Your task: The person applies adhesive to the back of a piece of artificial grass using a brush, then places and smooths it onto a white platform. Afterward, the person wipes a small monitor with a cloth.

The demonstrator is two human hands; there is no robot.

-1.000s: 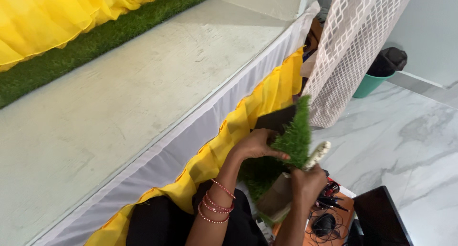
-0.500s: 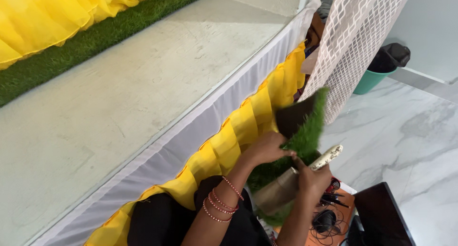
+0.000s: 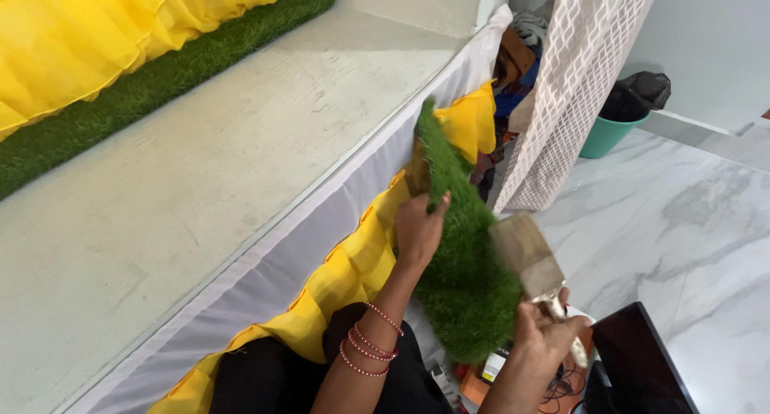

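Note:
My left hand (image 3: 419,228) grips a strip of green artificial turf (image 3: 461,253) and holds it up on edge beside the front of the platform. The strip reaches from about my lap up to the platform's rim. My right hand (image 3: 542,337) holds a wide flat paintbrush (image 3: 528,255) by its handle, bristles up, right next to the turf's grass side. Red bangles circle my left wrist. A white skirt with a yellow pleated frill (image 3: 353,257) hangs along the platform edge behind the turf.
The grey platform top (image 3: 200,173) carries a long turf strip (image 3: 136,101) and yellow drape (image 3: 96,37) at its far side. A white lattice cloth (image 3: 577,85) hangs at right, a teal bucket (image 3: 605,133) behind it. A dark box (image 3: 642,366) and cables sit on the marble floor.
My left hand has lifted the turf piece higher and turned it upright against the skirt. The brush in my right hand has risen alongside it.

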